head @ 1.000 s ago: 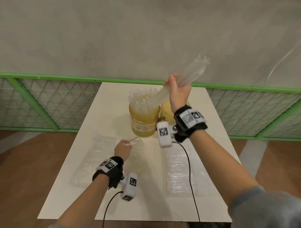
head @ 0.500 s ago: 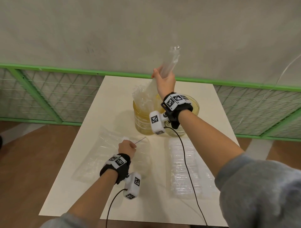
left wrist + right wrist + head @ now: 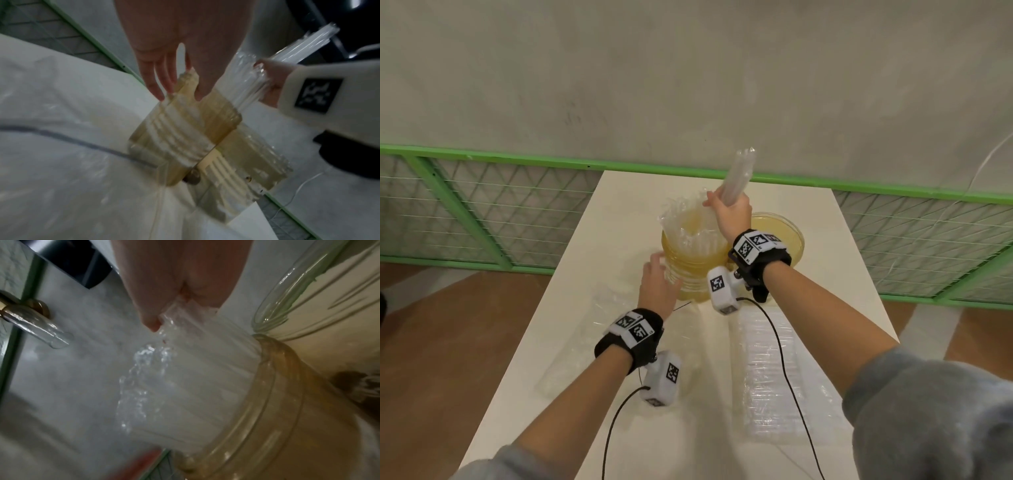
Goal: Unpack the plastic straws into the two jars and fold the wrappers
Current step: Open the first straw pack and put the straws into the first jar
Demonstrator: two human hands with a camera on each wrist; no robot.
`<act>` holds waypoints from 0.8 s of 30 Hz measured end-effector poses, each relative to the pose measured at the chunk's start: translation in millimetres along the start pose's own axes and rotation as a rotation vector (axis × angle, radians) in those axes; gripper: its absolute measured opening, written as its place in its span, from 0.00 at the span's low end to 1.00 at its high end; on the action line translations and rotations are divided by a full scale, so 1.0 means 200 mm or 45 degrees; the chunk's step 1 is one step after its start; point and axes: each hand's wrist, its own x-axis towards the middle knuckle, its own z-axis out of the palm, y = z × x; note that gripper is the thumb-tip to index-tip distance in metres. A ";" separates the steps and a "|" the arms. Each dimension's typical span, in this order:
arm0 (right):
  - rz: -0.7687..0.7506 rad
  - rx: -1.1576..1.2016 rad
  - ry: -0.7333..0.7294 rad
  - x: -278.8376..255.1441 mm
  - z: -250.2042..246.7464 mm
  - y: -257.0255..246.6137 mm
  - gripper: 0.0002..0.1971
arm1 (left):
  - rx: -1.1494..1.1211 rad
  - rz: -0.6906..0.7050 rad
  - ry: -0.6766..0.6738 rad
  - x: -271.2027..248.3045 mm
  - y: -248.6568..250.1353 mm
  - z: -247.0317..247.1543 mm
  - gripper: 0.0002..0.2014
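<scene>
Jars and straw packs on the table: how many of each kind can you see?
Jars: 2, the left jar with straws in it and the right jar.
Straw bundles in a hand: 1, the bundle gripped by the right hand.
Flat packs on the table: 2, the left pack and the right pack.
Total: 5.

A person's right hand (image 3: pixel 185 280) grips a bundle of clear plastic straws (image 3: pixel 195 386) near its upper end, fingers curled round it, as the straws slant down into the mouth of an amber-tinted jar (image 3: pixel 287 418). Crinkled clear wrapper (image 3: pixel 139 378) glints along the bundle's left side. The rim of a second jar (image 3: pixel 273 305) shows just beyond the first, at upper right. A pale wall and a green rail (image 3: pixel 8 353) lie behind, blurred.
</scene>
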 end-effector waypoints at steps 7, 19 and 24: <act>-0.132 -0.346 -0.163 -0.03 0.03 -0.02 0.08 | 0.012 0.173 0.035 0.13 0.19 0.01 0.58; 0.054 -0.538 -0.516 -0.01 0.01 0.08 0.42 | -0.258 0.073 -0.023 0.25 0.26 0.07 0.71; -0.169 -0.006 -0.325 -0.03 -0.09 0.07 0.53 | -0.246 0.070 -0.010 0.26 0.26 0.06 0.68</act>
